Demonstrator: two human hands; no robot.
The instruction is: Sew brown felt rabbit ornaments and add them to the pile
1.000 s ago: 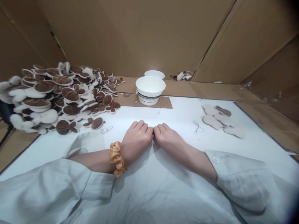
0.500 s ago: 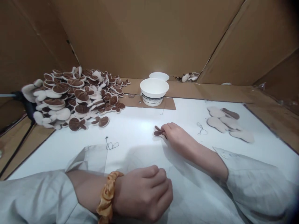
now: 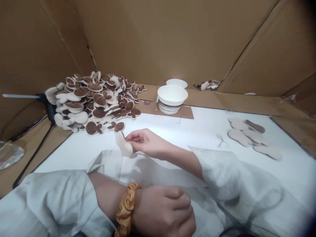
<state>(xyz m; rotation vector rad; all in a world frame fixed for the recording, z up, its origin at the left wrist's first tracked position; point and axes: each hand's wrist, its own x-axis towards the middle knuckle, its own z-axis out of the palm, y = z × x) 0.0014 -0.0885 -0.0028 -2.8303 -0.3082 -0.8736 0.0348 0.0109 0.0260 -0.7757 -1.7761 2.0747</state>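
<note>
In the head view, taking twelve as straight ahead of the wearer, we find the plush piece point(image 3: 124, 146) at eleven o'clock, seemingly lifted off the counter point(image 3: 197, 131). The right hand point(image 3: 145, 143) pinches it by its inner edge between thumb and fingers, which leaves most of its pale side uncovered; we take it as a light grip suited to something soft. The left hand point(image 3: 168, 209) lies near the body, curled into a loose fist, perhaps at rest; its palm is hidden, so we cannot tell whether it holds anything. A gold scrunchie point(image 3: 126, 210) circles that wrist.

Beyond the held piece, also toward eleven, we see a mound of brown-and-white plush pieces point(image 3: 98, 100), probably heaped there to stay within reach. The flat pale pieces point(image 3: 239, 137) lie between one and two o'clock, well apart from the mound, perhaps to avoid mixing. Just beside them is a loop of dark thread point(image 3: 223, 142). At twelve stands a white bowl point(image 3: 172, 95) wound with more thread, as if serving as a spool, with a second bowl point(image 3: 179, 82) behind.

The counter has a smooth white top edged with cardboard, and tall cardboard walls point(image 3: 160, 39) enclose it, broken by visible seams.
</note>
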